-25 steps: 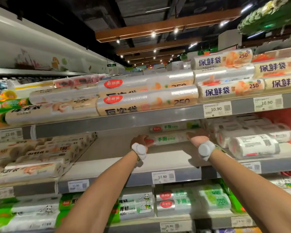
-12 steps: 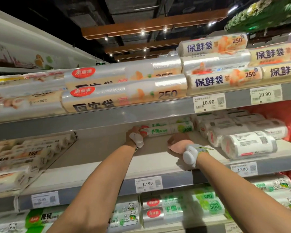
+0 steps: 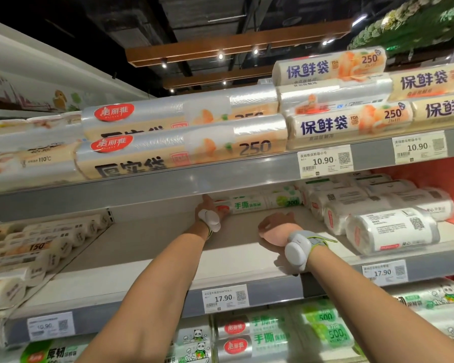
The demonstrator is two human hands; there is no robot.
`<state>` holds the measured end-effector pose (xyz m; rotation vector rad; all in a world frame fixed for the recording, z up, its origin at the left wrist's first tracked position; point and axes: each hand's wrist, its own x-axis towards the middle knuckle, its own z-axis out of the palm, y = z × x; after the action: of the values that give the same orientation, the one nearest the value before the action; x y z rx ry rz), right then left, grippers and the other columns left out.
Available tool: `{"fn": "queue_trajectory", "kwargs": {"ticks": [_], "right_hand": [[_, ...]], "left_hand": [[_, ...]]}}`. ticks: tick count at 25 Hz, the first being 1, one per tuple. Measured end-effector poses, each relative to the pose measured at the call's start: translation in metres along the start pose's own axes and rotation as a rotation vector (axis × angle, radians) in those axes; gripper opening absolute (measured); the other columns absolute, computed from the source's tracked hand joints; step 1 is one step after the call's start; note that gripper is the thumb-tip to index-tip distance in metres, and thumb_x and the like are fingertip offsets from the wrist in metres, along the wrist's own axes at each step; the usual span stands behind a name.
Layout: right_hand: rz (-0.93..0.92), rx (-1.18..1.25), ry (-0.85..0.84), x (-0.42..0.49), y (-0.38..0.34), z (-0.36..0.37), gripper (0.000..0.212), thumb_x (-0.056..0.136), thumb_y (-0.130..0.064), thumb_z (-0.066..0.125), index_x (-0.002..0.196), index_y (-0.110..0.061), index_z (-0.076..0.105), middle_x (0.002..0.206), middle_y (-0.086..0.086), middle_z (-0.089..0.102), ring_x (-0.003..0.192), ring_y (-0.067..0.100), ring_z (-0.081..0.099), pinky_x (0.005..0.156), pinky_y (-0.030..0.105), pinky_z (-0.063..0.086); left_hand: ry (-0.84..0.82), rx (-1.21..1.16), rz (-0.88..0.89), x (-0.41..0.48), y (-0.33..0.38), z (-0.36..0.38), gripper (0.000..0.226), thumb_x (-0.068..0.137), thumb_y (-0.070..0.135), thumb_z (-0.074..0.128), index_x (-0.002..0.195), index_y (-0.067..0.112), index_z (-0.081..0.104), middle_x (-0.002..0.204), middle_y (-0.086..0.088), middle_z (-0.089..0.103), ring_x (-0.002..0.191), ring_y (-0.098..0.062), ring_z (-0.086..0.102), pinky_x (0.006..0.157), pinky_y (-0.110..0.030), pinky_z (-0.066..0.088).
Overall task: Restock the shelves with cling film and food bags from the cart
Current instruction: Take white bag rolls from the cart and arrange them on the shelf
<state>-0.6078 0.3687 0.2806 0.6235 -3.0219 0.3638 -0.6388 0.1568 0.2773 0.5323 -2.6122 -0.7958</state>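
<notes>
A green-and-white roll of food bags (image 3: 262,204) lies crosswise at the back of the middle shelf (image 3: 147,258), just under the edge of the shelf above. My left hand (image 3: 207,208) is at the roll's left end and holds it; its fingertips are hidden behind the roll. My right hand (image 3: 275,229) lies palm down on the bare shelf board in front of the roll, apart from it, holding nothing. Both wrists wear a white band. No cart is in view.
White rolls (image 3: 388,231) are stacked on the middle shelf to the right of my hands, beige rolls (image 3: 37,247) to the left. Long rolls (image 3: 184,150) fill the upper shelf, panda-printed packs (image 3: 286,336) the lower one. Price tags (image 3: 224,297) line the shelf edges.
The roll went from mid-shelf to the back. My right hand let go of its right end and came down onto the shelf board. The view shifted closer and to the right.
</notes>
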Motion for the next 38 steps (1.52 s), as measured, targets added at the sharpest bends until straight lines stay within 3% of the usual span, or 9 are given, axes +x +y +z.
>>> {"fn": "queue_trajectory", "kwargs": {"ticks": [6, 12, 16, 18, 24, 28, 31, 34, 38], "right_hand": [[0.000, -0.010, -0.021, 0.007, 0.002, 0.004, 0.035, 0.096, -0.030, 0.042, 0.124, -0.028, 0.064, 0.135, 0.001, 0.056, 0.130, 0.027, 0.043, 0.113, 0.037, 0.020], [0.087, 0.213, 0.059, 0.002, 0.003, 0.001, 0.032, 0.093, -0.028, 0.047, 0.110, -0.019, 0.072, 0.120, 0.004, 0.067, 0.111, 0.027, 0.061, 0.099, 0.035, 0.047], [0.023, 0.243, 0.066, -0.018, 0.002, -0.016, 0.031, 0.092, -0.022, 0.046, 0.107, -0.012, 0.072, 0.118, 0.009, 0.068, 0.104, 0.029, 0.063, 0.087, 0.028, 0.048], [-0.042, 0.209, 0.046, -0.030, 0.001, -0.025, 0.028, 0.093, -0.021, 0.045, 0.106, -0.014, 0.069, 0.123, 0.011, 0.064, 0.104, 0.029, 0.060, 0.086, 0.028, 0.044], [-0.138, 0.460, 0.190, -0.100, -0.002, -0.028, 0.033, 0.089, -0.016, 0.056, 0.120, -0.011, 0.066, 0.124, 0.009, 0.066, 0.116, 0.027, 0.059, 0.099, 0.029, 0.043], [-0.117, 0.651, 0.366, -0.167, -0.007, -0.029, 0.029, 0.086, -0.007, 0.061, 0.112, -0.013, 0.069, 0.110, 0.002, 0.068, 0.098, 0.017, 0.060, 0.082, 0.015, 0.042], [-0.017, 0.693, 0.377, -0.216, 0.004, -0.018, 0.027, 0.085, -0.005, 0.061, 0.108, -0.016, 0.070, 0.101, -0.004, 0.068, 0.085, 0.011, 0.061, 0.078, 0.008, 0.045], [0.101, 0.691, 0.363, -0.276, 0.033, 0.001, 0.021, 0.087, -0.011, 0.065, 0.104, -0.021, 0.069, 0.092, -0.006, 0.070, 0.080, 0.009, 0.064, 0.081, 0.024, 0.052], [0.277, 0.630, 0.290, -0.373, 0.082, 0.015, 0.014, 0.089, -0.015, 0.065, 0.101, -0.022, 0.068, 0.080, -0.004, 0.067, 0.066, 0.005, 0.059, 0.066, 0.022, 0.049]], "left_hand": [[-0.027, 0.118, 0.014, 0.000, 0.001, 0.004, 0.070, 0.095, 0.045, 0.055, 0.146, 0.008, 0.025, 0.137, -0.016, 0.054, 0.121, -0.037, 0.055, 0.098, -0.038, 0.045], [-0.112, 0.212, -0.151, -0.043, 0.022, -0.004, 0.076, 0.097, 0.043, 0.052, 0.156, 0.018, 0.010, 0.159, -0.025, 0.006, 0.143, -0.043, 0.022, 0.116, -0.042, 0.026], [-0.215, 0.188, 0.047, -0.100, 0.040, -0.023, 0.026, 0.096, 0.026, 0.053, 0.120, 0.016, 0.056, 0.125, -0.012, 0.051, 0.115, -0.030, 0.052, 0.081, -0.026, 0.044], [-0.267, 0.137, 0.080, -0.135, 0.049, -0.033, 0.023, 0.096, 0.029, 0.053, 0.110, 0.015, 0.064, 0.110, -0.006, 0.062, 0.100, -0.024, 0.059, 0.074, -0.022, 0.041], [-0.091, -0.252, 0.083, -0.225, 0.062, -0.059, 0.016, 0.086, 0.025, 0.056, 0.098, 0.029, 0.067, 0.108, 0.003, 0.069, 0.098, -0.015, 0.063, 0.091, -0.032, 0.052], [-0.029, -0.536, 0.139, -0.278, 0.064, -0.068, 0.017, 0.092, 0.019, 0.058, 0.107, 0.018, 0.067, 0.106, 0.001, 0.069, 0.087, -0.009, 0.062, 0.089, -0.028, 0.051], [-0.132, -0.700, 0.159, -0.314, 0.059, -0.061, 0.026, 0.096, 0.011, 0.057, 0.122, 0.011, 0.057, 0.097, -0.004, 0.067, 0.077, -0.007, 0.061, 0.078, -0.021, 0.051], [-0.325, -0.786, 0.182, -0.352, 0.060, -0.038, 0.033, 0.095, 0.005, 0.057, 0.122, 0.020, 0.050, 0.089, -0.004, 0.073, 0.071, -0.014, 0.063, 0.070, -0.024, 0.055], [-0.550, -0.774, 0.173, -0.415, 0.085, 0.008, 0.029, 0.087, 0.018, 0.073, 0.114, 0.019, 0.062, 0.081, -0.010, 0.075, 0.047, -0.017, 0.057, 0.052, -0.030, 0.053]]}}
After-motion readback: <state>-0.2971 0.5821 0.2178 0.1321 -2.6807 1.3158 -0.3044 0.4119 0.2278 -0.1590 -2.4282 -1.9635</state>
